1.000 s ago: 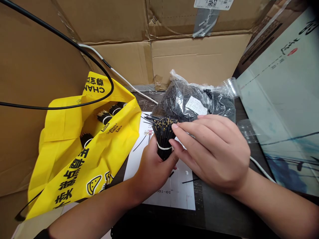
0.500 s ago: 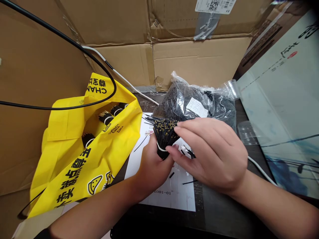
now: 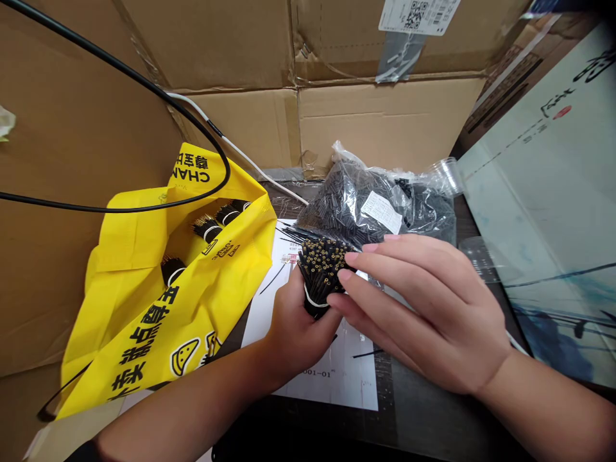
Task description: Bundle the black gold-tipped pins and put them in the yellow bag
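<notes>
My left hand (image 3: 301, 327) is wrapped round a bundle of thin black wires (image 3: 325, 263) tied with a white band. The bundle's brass-coloured ends face up toward me. My right hand (image 3: 428, 308) is at the bundle's right side, fingers stretched out and apart, with fingertips touching or very close to the wire ends. Nothing shows held in it. Beneath both hands lies a printed white sheet (image 3: 356, 385), with a few loose black pieces on it.
At the left a yellow bag (image 3: 125, 295) holds several banded wire bundles (image 3: 206, 228). A clear plastic bag (image 3: 337, 192) of small black pieces lies behind my hands. Clear plastic cups (image 3: 447, 176) stand at the right. Cardboard (image 3: 231, 122) walls the back, and a black cable (image 3: 120, 67) arches at upper left.
My right hand has shifted right and its fingers have opened out from the bundle. More of the brass-coloured ends show. My left hand keeps its hold.
</notes>
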`<state>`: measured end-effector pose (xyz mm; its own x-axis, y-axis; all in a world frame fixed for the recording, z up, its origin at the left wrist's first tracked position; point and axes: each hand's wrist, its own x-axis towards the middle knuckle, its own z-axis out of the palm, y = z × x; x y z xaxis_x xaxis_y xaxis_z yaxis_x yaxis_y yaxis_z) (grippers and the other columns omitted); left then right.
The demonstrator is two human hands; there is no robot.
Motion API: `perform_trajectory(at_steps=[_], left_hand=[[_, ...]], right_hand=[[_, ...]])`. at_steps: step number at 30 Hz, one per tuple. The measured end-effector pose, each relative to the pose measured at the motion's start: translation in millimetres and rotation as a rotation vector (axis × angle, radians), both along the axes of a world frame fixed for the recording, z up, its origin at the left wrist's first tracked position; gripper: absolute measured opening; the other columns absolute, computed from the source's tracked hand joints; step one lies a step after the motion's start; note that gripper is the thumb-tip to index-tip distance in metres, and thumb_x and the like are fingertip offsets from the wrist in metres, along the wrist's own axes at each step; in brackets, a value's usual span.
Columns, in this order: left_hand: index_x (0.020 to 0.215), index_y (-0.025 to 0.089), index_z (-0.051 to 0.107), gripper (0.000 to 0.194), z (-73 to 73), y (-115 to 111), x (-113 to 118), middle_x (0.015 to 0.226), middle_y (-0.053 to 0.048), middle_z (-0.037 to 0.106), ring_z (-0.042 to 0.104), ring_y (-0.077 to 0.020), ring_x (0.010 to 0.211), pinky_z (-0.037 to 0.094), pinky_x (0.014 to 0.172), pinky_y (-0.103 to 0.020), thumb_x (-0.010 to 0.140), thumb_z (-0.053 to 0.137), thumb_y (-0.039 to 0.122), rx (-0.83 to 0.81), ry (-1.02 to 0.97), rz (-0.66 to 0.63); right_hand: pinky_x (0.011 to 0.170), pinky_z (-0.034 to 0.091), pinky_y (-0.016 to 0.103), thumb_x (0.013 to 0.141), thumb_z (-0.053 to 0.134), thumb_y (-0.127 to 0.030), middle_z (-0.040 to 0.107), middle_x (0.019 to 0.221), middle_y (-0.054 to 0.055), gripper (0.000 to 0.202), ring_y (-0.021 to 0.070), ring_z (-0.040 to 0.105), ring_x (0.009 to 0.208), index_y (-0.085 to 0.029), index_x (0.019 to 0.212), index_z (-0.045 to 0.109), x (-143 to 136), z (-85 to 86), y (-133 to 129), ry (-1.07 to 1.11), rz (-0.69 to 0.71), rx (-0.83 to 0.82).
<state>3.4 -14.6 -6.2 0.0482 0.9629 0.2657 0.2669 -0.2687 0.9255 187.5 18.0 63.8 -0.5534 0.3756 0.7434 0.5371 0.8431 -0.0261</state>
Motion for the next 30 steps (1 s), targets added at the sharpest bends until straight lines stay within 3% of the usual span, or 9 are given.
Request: perform_trajectory(at_steps=[7, 13, 18, 24, 30], left_hand=[[0.121, 0.018, 0.059, 0.038, -6.8, 1.8, -2.4, 0.105, -0.005, 0.072, 0.069, -0.0203, 0.094, 0.059, 0.085, -0.035, 0.086, 0.073, 0.022, 0.013, -0.024, -0.003], [0.118, 0.024, 0.059, 0.036, -12.6, -0.3, -3.4, 0.096, -0.003, 0.072, 0.066, -0.0183, 0.08, 0.057, 0.072, -0.033, 0.084, 0.07, 0.017, -0.025, -0.045, -0.017], [0.119, 0.02, 0.058, 0.044, -13.4, 0.8, -5.2, 0.096, -0.004, 0.071, 0.066, -0.018, 0.08, 0.056, 0.072, -0.032, 0.078, 0.072, 0.015, 0.033, -0.034, -0.079], [0.119, 0.018, 0.06, 0.046, -6.9, 0.6, -7.0, 0.104, -0.007, 0.073, 0.07, -0.0203, 0.088, 0.058, 0.078, -0.034, 0.075, 0.074, 0.014, 0.1, -0.021, -0.093], [0.111, 0.019, 0.06, 0.035, -3.9, 1.8, -7.4, 0.088, -0.006, 0.073, 0.071, -0.0221, 0.083, 0.058, 0.066, -0.032, 0.079, 0.075, 0.023, 0.092, 0.023, -0.081]], right_hand=[[0.099, 0.061, 0.041, 0.094, 0.072, -0.035, 0.079, 0.112, 0.013, 0.03, 0.0252, 0.074, 0.109, -0.013, 0.114, 0.072, -3.9, -1.1, 6.3, 0.047, 0.017, -0.068], [0.097, 0.061, 0.043, 0.094, 0.069, -0.04, 0.08, 0.108, 0.013, 0.035, 0.027, 0.074, 0.108, -0.01, 0.112, 0.074, 0.9, -3.7, 9.0, 0.029, 0.084, -0.065], [0.096, 0.061, 0.042, 0.094, 0.068, -0.036, 0.081, 0.103, 0.012, 0.031, 0.0255, 0.076, 0.104, -0.009, 0.106, 0.076, 6.6, -1.4, 9.4, 0.072, 0.13, -0.091], [0.105, 0.059, 0.042, 0.098, 0.062, -0.035, 0.08, 0.113, 0.011, 0.033, 0.0241, 0.075, 0.112, -0.011, 0.115, 0.075, 5.5, -0.1, 4.9, 0.049, 0.111, -0.076], [0.103, 0.062, 0.041, 0.098, 0.059, -0.026, 0.081, 0.107, 0.008, 0.022, 0.0234, 0.075, 0.111, -0.015, 0.107, 0.076, 3.3, -5.6, 2.0, 0.06, 0.145, -0.142]])
